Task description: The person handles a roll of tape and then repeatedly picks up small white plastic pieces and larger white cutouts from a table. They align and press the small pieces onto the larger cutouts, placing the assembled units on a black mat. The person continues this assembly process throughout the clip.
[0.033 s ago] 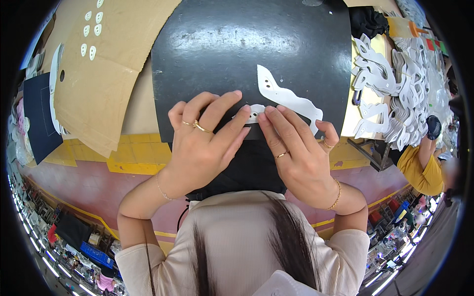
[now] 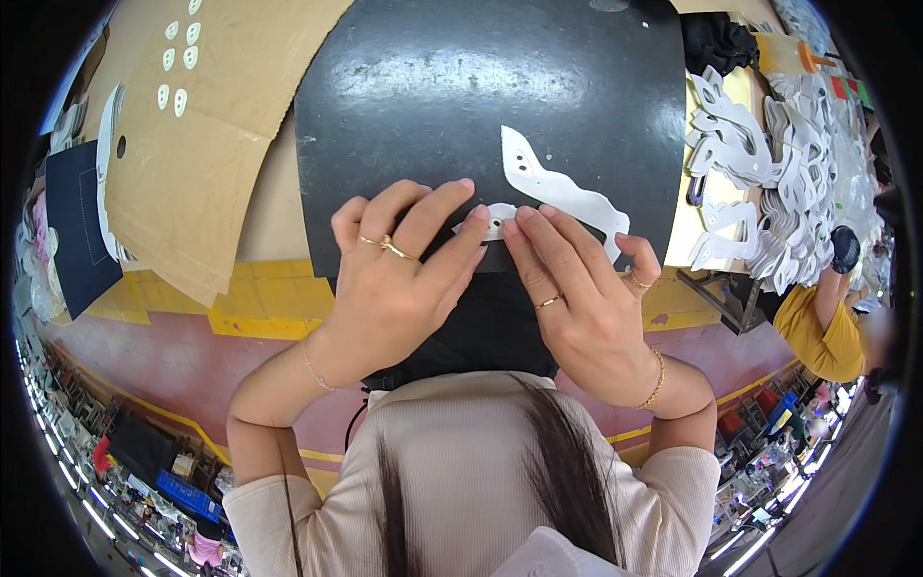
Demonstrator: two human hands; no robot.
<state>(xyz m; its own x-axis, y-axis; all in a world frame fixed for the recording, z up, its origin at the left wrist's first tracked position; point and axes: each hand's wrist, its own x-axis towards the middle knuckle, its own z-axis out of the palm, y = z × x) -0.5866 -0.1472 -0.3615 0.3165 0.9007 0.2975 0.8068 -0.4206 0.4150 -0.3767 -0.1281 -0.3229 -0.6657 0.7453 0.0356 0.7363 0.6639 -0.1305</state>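
Note:
At the near edge of a black board [image 2: 413, 106], a white curved cut piece [image 2: 497, 219] with small dark holes lies under my fingertips. My left hand [image 2: 394, 255] pinches its left end with index finger and thumb, the other fingers bent and raised. The index and middle fingertips of my right hand [image 2: 582, 279] press on its right end; my fingers hide much of the piece. Just beyond my right hand rests a larger wavy white cut piece [image 2: 553, 186] with two dark holes at its far end, its near end partly behind my fingers.
Brown cardboard [image 2: 192, 163] on the left carries several small white oval patches [image 2: 180, 103]. A dark blue panel [image 2: 79, 226] stands beyond it. Stacks of white cut pieces [image 2: 793, 192] fill the right, near a black cloth [image 2: 716, 38]. A person in a yellow sleeve [image 2: 822, 332] is at far right.
My left hand has shifted very slightly to the right over the piece. Everything else looks the same.

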